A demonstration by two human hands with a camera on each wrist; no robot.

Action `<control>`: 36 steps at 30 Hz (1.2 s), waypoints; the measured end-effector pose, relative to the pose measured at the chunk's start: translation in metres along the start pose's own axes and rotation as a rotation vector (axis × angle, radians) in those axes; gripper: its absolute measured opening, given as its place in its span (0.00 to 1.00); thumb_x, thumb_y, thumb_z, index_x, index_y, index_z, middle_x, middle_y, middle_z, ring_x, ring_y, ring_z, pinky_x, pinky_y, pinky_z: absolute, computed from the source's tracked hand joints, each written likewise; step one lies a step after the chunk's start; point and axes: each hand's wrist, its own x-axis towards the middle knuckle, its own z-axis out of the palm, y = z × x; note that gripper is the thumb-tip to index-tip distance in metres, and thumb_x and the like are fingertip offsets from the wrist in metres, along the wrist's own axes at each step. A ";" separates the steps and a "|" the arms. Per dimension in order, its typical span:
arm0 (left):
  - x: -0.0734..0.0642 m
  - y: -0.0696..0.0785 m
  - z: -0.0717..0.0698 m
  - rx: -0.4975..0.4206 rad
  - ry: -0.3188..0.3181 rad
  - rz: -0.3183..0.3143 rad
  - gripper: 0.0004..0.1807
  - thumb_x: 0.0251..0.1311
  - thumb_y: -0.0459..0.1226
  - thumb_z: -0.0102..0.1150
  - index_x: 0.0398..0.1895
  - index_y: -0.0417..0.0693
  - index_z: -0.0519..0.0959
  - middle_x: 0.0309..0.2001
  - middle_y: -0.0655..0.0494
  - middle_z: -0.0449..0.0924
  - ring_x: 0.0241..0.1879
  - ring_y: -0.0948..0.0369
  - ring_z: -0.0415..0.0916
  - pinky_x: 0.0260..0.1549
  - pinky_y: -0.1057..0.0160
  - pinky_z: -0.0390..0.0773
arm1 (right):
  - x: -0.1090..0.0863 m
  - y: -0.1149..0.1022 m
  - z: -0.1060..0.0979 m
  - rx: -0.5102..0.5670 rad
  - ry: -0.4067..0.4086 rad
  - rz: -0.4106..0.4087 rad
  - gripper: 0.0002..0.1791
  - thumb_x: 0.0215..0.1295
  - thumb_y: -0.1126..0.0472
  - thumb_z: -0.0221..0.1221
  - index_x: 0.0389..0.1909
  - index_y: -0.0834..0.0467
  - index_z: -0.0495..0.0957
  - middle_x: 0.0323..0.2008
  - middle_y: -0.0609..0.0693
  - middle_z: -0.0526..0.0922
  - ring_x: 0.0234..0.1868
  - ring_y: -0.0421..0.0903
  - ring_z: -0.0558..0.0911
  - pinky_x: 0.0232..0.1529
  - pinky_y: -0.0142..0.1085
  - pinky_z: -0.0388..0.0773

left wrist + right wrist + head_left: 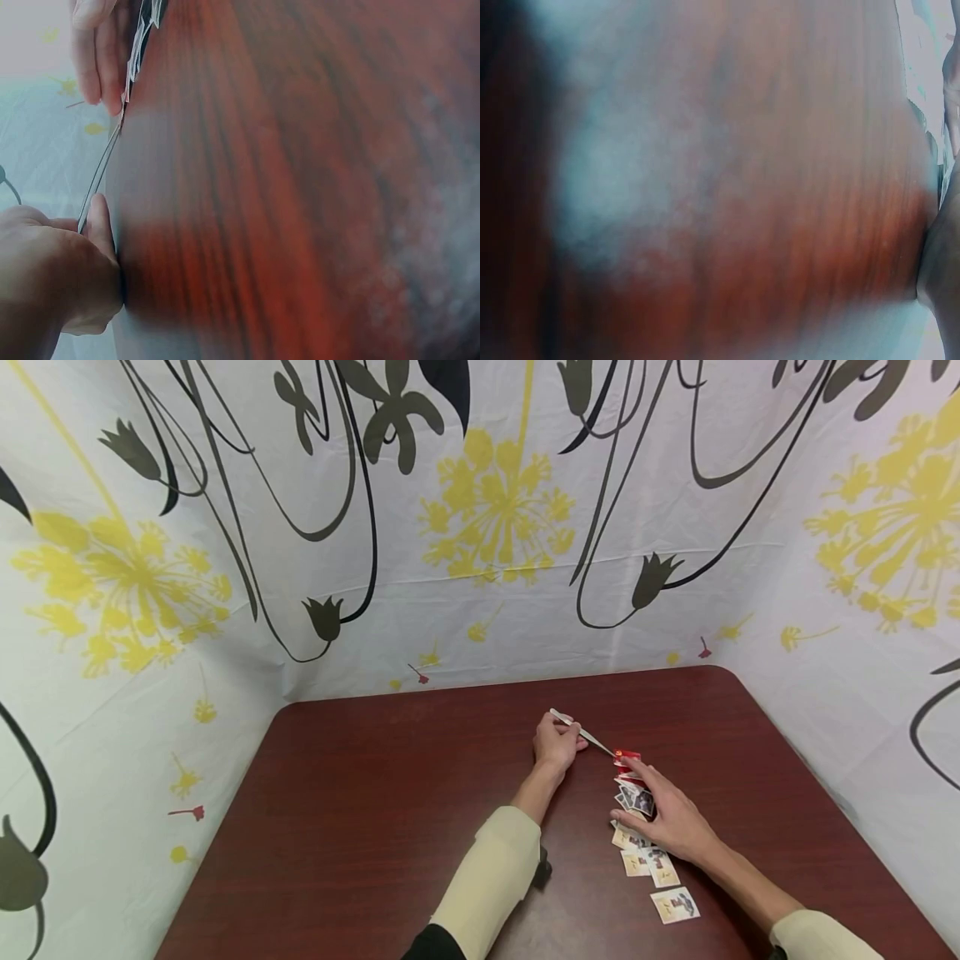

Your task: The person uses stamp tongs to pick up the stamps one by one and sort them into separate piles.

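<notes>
In the head view my left hand [557, 745] grips a pair of slim metal tweezers [597, 742]. Their tips reach the left edge of a small red stamp-like paper [627, 755]. The left wrist view also has the tweezers [99, 171], with their two arms close together. My right hand [675, 818] is spread over a column of small stamp-like pieces and hides part of it; whether it presses them I cannot tell. Below the red piece lie black-and-white ones [641, 799]. Cream ones with pictures [636, 862] overlap nearer to me, and a single cream piece [676, 906] lies apart at the near end.
Everything lies on a dark red-brown wooden table [375, 810], right of its middle. A white cloth with yellow and grey flower prints [487, 627] hangs behind the table and along both sides. The right wrist view is mostly blurred table surface [780, 187].
</notes>
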 end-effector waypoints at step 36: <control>0.040 0.018 -0.107 -0.127 0.087 0.036 0.10 0.73 0.25 0.59 0.53 0.28 0.75 0.34 0.48 0.77 0.35 0.47 0.87 0.42 0.53 0.94 | -0.001 -0.003 -0.001 0.016 -0.031 -0.004 0.54 0.63 0.40 0.74 0.82 0.57 0.59 0.76 0.68 0.66 0.74 0.74 0.66 0.65 0.77 0.70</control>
